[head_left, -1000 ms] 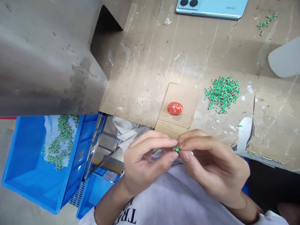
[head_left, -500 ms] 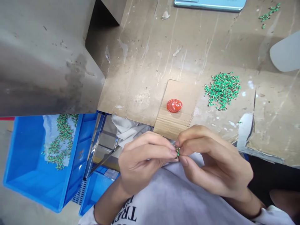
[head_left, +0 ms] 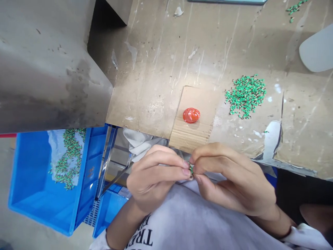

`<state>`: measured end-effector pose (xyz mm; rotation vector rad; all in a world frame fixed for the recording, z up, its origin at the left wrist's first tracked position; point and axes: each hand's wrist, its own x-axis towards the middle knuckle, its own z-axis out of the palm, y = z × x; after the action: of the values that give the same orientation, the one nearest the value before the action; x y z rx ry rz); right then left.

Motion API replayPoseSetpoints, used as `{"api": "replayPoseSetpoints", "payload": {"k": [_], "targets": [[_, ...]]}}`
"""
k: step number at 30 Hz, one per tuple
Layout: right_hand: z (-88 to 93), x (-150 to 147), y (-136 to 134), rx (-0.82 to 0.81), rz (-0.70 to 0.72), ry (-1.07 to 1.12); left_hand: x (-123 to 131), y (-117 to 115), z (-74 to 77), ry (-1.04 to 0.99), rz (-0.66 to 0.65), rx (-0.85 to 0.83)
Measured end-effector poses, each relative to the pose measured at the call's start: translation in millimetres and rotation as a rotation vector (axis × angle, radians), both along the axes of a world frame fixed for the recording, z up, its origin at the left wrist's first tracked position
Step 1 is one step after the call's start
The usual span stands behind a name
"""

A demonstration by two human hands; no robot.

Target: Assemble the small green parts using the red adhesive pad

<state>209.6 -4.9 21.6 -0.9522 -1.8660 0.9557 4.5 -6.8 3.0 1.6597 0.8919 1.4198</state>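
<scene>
Just beyond the front edge of the table, my left hand and my right hand meet fingertip to fingertip. Between them they pinch a small green piece, mostly hidden by the fingers. Behind the hands a red oval dish rests on a piece of cardboard. A heap of small green pieces with dark and pale ends lies to the right of the cardboard.
A grey metal housing fills the upper left. Below it a blue bin holds more green pieces on a plastic sheet. A white rounded object stands at the right, with a few green pieces farther back.
The camera view has shifted slightly. Both hands stay together around the small green piece, with only slight finger movement.
</scene>
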Motion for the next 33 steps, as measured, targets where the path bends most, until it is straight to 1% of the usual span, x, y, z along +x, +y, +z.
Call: {"api": "replayPoseSetpoints", "payload": {"k": [6,10,13,18,20,22,25,27,29,33], "targets": [[0.9,-3,-1,-0.03,0.038,0.023,-1,-3,-7.7,0.064,0.037,0.124],[-0.1,-3,-2,-0.061,0.066,0.047,-1,-1,-7.5,0.128,0.094,0.206],[-1.4,-2,-3,-0.081,0.078,0.065,-2,-1,-5.5,0.169,0.083,0.254],[-3.0,0,-3,-0.111,0.117,0.103,-4,1,-7.0,0.149,0.029,0.275],[-4.7,0,-3,-0.154,0.138,0.167,-2,3,-9.6,0.099,-0.004,0.27],[-7.1,0,-2,-0.247,0.156,0.274,2,5,-12.2,0.035,-0.019,0.234],[-10.9,0,0,-0.363,0.211,0.364,6,8,-14.8,0.002,0.042,0.15],[-12.8,0,2,-0.357,0.249,0.36,7,9,-15.4,-0.012,0.067,0.12],[-13.9,0,4,-0.319,0.259,0.366,7,9,-15.1,-0.036,0.042,0.099],[-14.5,0,4,-0.299,0.195,0.41,5,7,-12.2,-0.044,-0.024,0.052]]}}
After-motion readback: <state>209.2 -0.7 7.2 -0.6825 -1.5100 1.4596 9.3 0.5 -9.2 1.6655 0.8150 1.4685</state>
